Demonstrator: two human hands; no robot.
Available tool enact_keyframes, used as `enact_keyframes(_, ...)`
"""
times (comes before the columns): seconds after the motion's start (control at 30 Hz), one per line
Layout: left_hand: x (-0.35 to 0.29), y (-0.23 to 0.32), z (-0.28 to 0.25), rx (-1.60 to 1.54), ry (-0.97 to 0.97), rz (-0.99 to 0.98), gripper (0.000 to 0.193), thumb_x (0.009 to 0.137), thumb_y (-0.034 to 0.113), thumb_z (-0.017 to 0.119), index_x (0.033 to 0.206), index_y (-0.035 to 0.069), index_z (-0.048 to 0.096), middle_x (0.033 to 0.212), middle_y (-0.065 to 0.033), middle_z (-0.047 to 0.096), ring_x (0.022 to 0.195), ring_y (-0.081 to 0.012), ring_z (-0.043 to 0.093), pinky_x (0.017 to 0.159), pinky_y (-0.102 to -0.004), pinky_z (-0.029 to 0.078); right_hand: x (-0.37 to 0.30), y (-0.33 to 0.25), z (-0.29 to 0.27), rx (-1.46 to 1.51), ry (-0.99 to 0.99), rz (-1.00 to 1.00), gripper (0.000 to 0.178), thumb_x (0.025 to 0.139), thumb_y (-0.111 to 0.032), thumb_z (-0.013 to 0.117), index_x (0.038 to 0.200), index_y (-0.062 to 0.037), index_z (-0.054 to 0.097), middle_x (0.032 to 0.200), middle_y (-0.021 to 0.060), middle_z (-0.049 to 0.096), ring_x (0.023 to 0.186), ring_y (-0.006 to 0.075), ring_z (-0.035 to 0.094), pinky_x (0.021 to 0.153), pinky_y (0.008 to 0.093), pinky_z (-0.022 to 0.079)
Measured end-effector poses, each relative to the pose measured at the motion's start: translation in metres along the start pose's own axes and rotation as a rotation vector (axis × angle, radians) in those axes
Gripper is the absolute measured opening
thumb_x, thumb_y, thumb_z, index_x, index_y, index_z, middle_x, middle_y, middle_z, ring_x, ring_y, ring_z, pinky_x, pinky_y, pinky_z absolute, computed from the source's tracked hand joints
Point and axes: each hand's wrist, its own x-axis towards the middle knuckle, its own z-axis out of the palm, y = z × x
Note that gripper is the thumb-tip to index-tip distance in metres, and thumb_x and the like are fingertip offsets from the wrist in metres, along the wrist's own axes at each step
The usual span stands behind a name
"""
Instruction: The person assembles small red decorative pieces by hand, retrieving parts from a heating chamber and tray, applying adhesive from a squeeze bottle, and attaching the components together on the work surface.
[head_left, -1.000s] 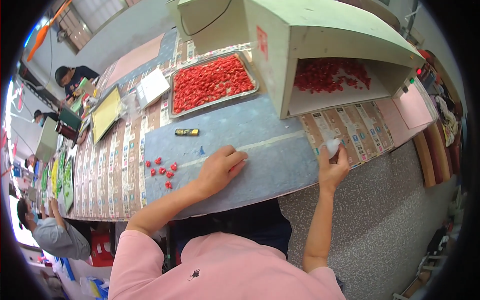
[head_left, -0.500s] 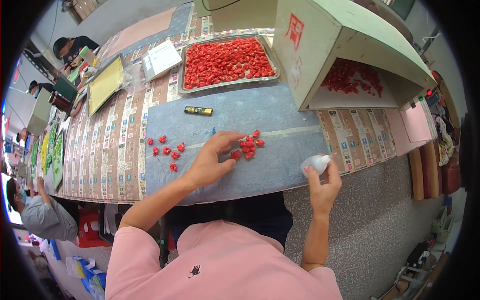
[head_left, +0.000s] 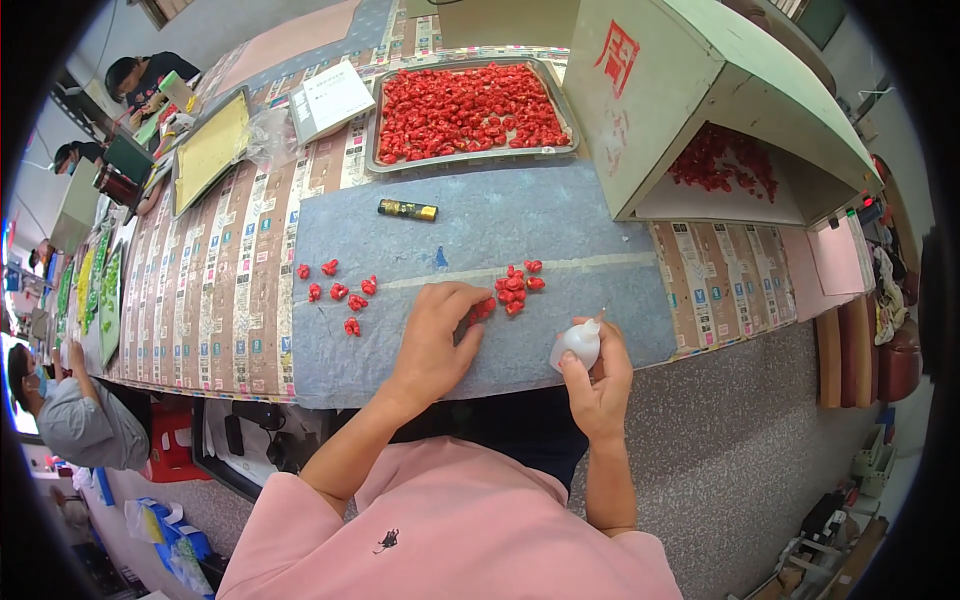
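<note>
Left of the formed pile (head_left: 513,289), pieces (head_left: 484,308) are clasped in left grip (head_left: 470,325), others (head_left: 340,291) not yet grouped; rightward, bottle (head_left: 582,346) is clamped in right grip (head_left: 590,375).

Landmark: mat (head_left: 550,215) | on mat, left: scattered pieces (head_left: 339,291) | on, right of centre: clustered pieces (head_left: 513,284) | on, rear: cylinder (head_left: 407,209) | over front right: bottle (head_left: 578,345) in right hand (head_left: 602,388) | behind: tray (head_left: 470,160) | behind, right: box (head_left: 645,120), pieces inside (head_left: 720,160)

One wide fisheye sits on the wearer's head, left of a pair, looking down past the pink shirt (head_left: 450,520) to the desk (head_left: 240,260), the left hand (head_left: 430,345) and right hand (head_left: 602,392) fairly close below.
</note>
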Motion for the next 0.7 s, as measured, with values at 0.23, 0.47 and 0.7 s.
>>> enact_keyframes(0.23,0.005,0.004,0.004,-0.008,0.073,-0.036,0.035,0.071,0.001,0.067,0.106,0.006,0.063,0.102,-0.0113,0.06,0.098,-0.029,0.054,0.087,-0.0364,0.043,-0.002,0.001,0.001,0.006,-0.006,0.022,0.037,0.079,-0.005,0.06,0.113,0.0058,0.051,0.106,0.016,0.056,0.092,0.0233,0.057,0.08,0.0321,0.047)
enact_keyframes(0.47,0.007,0.012,0.009,-0.072,0.113,0.014,0.03,0.069,-0.004,0.068,0.097,0.005,0.064,0.095,-0.0094,0.06,0.086,-0.0243,0.058,0.075,-0.0321,0.047,-0.006,0.006,0.001,0.011,-0.02,-0.038,0.036,0.082,-0.005,0.055,0.115,0.0064,0.05,0.108,0.0116,0.05,0.095,0.0195,0.06,0.08,0.0313,0.049)
enact_keyframes(0.7,0.0,0.007,0.006,-0.115,0.173,0.002,0.033,0.07,-0.006,0.067,0.101,0.004,0.063,0.094,-0.0095,0.059,0.084,-0.0205,0.06,0.075,-0.0302,0.048,-0.006,0.004,0.001,-0.059,-0.04,-0.057,0.037,0.083,-0.01,0.054,0.116,0.0065,0.049,0.109,0.0125,0.05,0.094,0.021,0.061,0.079,0.0319,0.049)
